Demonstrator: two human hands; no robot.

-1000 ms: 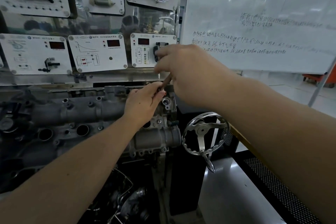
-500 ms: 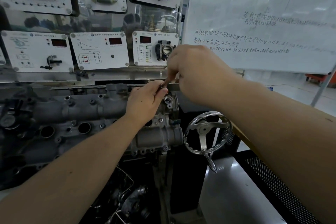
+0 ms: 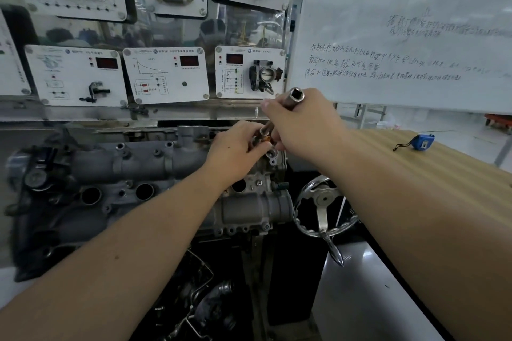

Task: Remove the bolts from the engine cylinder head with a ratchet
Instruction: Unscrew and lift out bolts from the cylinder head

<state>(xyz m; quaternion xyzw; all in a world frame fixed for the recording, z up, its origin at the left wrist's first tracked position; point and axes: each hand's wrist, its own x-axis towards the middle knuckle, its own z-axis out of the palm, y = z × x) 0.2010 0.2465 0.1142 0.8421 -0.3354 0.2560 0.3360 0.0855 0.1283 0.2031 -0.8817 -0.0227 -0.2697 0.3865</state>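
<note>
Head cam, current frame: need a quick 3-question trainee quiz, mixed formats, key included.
1. True or false: the right hand holds a socket tool whose square-drive end points up toward the camera.
2. Multiple choice: where does the blue tape measure lie? A) on the cylinder head B) on the wooden tabletop to the right C) in the left hand
3. Fill in: the chrome handwheel sits to the ___ of the cylinder head.

Key: 1 true; 2 B; 3 right
</note>
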